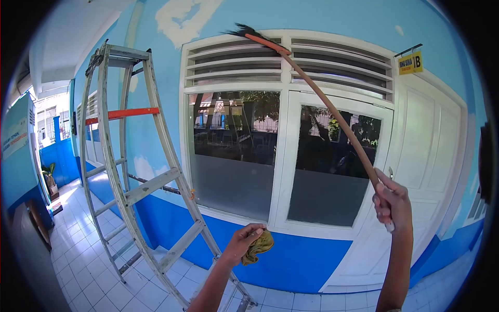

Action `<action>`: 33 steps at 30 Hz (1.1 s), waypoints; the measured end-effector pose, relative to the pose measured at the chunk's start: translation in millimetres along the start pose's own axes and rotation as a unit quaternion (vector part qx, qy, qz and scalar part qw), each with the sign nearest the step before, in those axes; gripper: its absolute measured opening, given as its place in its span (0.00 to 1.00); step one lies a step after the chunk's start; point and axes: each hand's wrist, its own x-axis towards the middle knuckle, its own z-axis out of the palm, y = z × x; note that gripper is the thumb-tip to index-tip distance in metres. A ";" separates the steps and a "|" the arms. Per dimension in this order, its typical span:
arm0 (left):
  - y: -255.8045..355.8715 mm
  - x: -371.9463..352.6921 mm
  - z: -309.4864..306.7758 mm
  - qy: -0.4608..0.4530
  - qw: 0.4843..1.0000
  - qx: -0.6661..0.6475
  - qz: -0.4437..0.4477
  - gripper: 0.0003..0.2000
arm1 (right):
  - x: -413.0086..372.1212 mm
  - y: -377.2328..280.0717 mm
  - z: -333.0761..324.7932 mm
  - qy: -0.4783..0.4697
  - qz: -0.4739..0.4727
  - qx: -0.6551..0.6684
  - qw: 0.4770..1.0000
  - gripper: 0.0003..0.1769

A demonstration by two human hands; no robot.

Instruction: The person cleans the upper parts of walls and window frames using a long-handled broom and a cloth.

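My right hand [392,202] is wrapped round the lower end of the wooden handle of a broom [332,110]. The broom slants up and to the left, and its orange head with dark bristles lies over the upper frame of the louvred vent [234,66]. Pinched in my left hand [243,243] is a crumpled olive-yellow cloth [258,248], low in front of the blue part of the wall. Between the two hands, farther back, are the white-framed window panes [234,151], which show reflections.
An aluminium stepladder [150,187] with an orange-red crosspiece stands open on the left, on white floor tiles [78,275]. At the right is a white door [423,135] with a yellow sign [410,63] above it. A potted plant [50,179] stands far left.
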 end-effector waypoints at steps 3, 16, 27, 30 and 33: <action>-28.2 -34.6 -37.2 0.039 0.998 0.023 -0.032 0.14 | -67.8 12.7 5.7 0.093 -0.045 -0.088 0.991 0.26; -46.4 -215.9 -21.3 0.112 0.988 -0.004 -0.109 0.19 | -104.2 60.5 40.3 0.089 -0.050 -0.117 0.988 0.25; -18.1 -344.0 24.3 0.031 0.989 -0.019 -0.142 0.21 | -179.9 69.8 25.5 0.042 0.040 0.200 0.978 0.24; -16.7 -401.2 -24.1 0.083 0.985 0.017 -0.148 0.19 | -178.2 89.1 18.6 0.136 0.005 0.166 0.977 0.23; -13.4 -438.1 -65.5 0.174 0.972 -0.009 -0.157 0.19 | -179.7 84.2 37.6 0.238 -0.017 0.095 0.966 0.23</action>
